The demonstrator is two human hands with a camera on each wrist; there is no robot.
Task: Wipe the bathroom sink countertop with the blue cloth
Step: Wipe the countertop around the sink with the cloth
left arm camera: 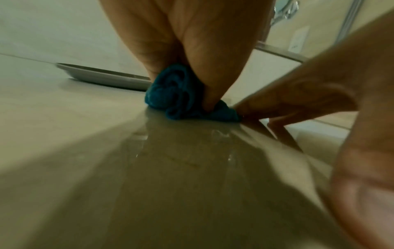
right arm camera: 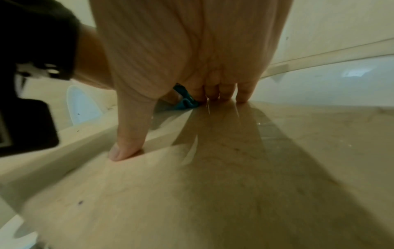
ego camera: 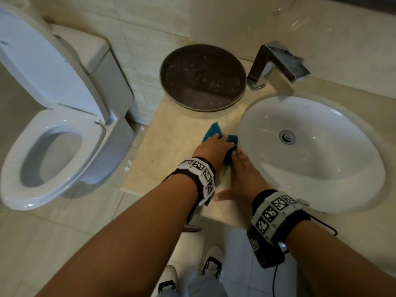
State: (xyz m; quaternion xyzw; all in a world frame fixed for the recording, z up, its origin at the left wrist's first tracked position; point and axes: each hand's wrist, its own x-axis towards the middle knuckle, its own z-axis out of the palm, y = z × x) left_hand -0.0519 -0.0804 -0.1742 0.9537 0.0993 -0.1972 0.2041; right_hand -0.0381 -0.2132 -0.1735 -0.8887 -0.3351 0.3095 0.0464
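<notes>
A bunched blue cloth point(ego camera: 214, 131) point(left arm camera: 175, 94) point(right arm camera: 185, 102) lies on the beige countertop point(ego camera: 171, 151) just left of the white sink basin point(ego camera: 321, 159). My left hand point(ego camera: 212, 146) point(left arm camera: 202, 42) sits on top and grips it, thumb and fingers curled into the folds. Beside it my right hand point(ego camera: 244, 174) point(right arm camera: 192, 50) rests flat on the counter, fingers straight, fingertips point(right arm camera: 226, 94) at the cloth's edge, thumb spread toward the counter's front. A wet sheen shows on the countertop point(left arm camera: 181, 143) in front of the cloth.
A round dark tray point(ego camera: 202, 77) sits at the back of the counter by the wall. The chrome faucet point(ego camera: 276, 63) stands behind the basin. A white toilet point(ego camera: 53, 146) with its lid up is left of the counter.
</notes>
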